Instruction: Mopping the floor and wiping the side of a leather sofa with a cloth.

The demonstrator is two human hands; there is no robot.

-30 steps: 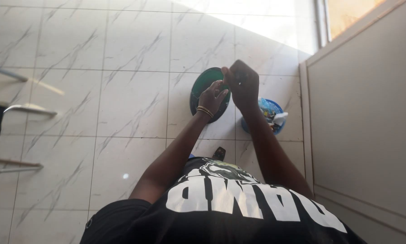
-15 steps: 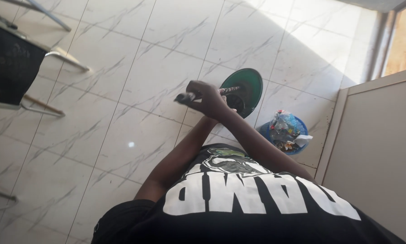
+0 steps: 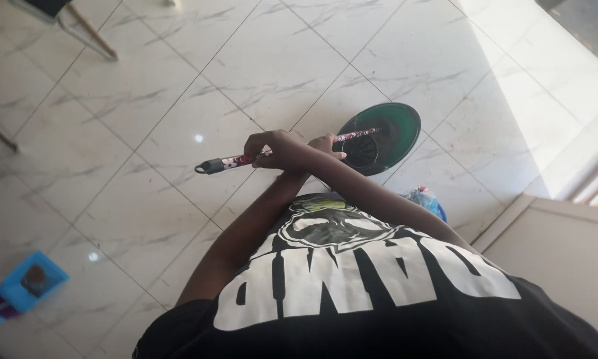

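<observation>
A white marble-veined tiled floor (image 3: 146,166) is lit by sunlight at the far right; a chair leg (image 3: 89,33) is seen far left.

- A room in a home, by the look of it, or some similar lived-in indoor space.
- White marble-patterned floor tiles (image 3: 146,199) cover the ground, lit by sun from the right.
- Chair legs (image 3: 89,36) stand at the upper left.
- A small blue bin (image 3: 427,201) full of rubbish sits near a pale cabinet panel (image 3: 565,259).

Patterned handle (image 3: 246,159) swung lower, level across body; right hand (image 3: 279,147) gripping it, left hand (image 3: 325,143) tucked behind.
</observation>
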